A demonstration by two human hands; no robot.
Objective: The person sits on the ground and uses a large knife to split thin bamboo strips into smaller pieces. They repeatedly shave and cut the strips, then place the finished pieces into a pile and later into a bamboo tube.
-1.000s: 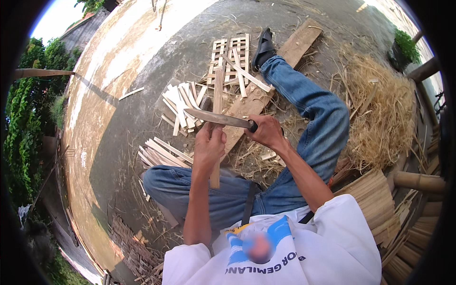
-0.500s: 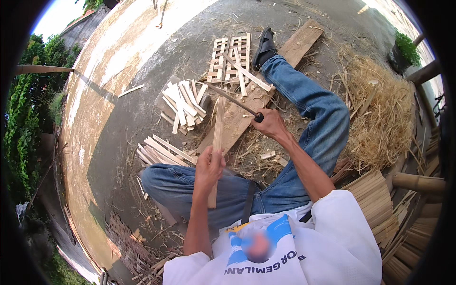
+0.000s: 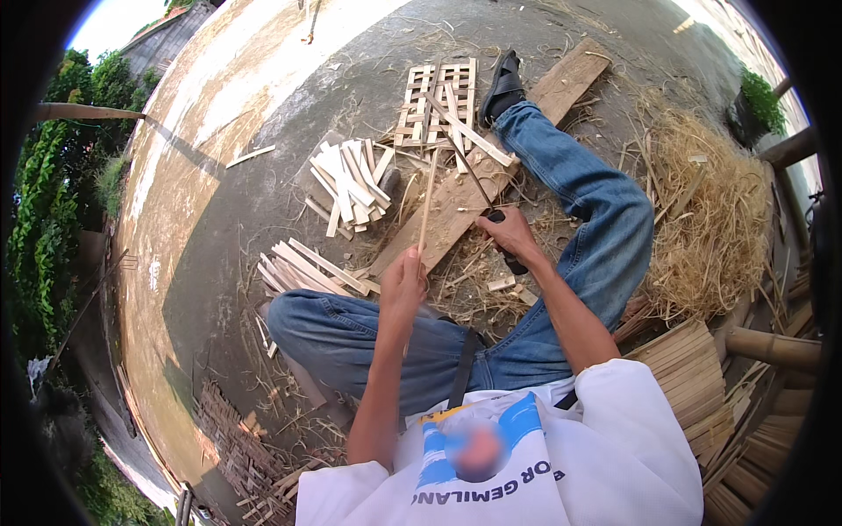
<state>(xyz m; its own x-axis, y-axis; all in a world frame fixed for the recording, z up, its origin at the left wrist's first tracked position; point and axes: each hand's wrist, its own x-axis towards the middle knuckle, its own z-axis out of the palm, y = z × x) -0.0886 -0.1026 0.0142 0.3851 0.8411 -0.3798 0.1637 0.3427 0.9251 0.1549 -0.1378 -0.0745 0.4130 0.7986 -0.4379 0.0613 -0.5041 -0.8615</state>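
Note:
My left hand is closed around a light bamboo strip, which points away from me, its narrow edge turned up. In my right hand is a long thin-bladed knife with a black handle, gripped in a closed fist. The blade slants up and left, its tip over the wooden plank, a little right of the strip. Blade and strip look apart. Beyond lies a woven bamboo lattice with loose strips across it.
Left of the plank are a heap of pale cut strips and a fanned bundle by my left knee. Curly shavings pile up on the right. Flat bamboo slats lie near my right elbow.
My left hand has moved right and turned the strip from its broad face to its edge. My right hand has shifted slightly right and down, and the knife now points more steeply away.

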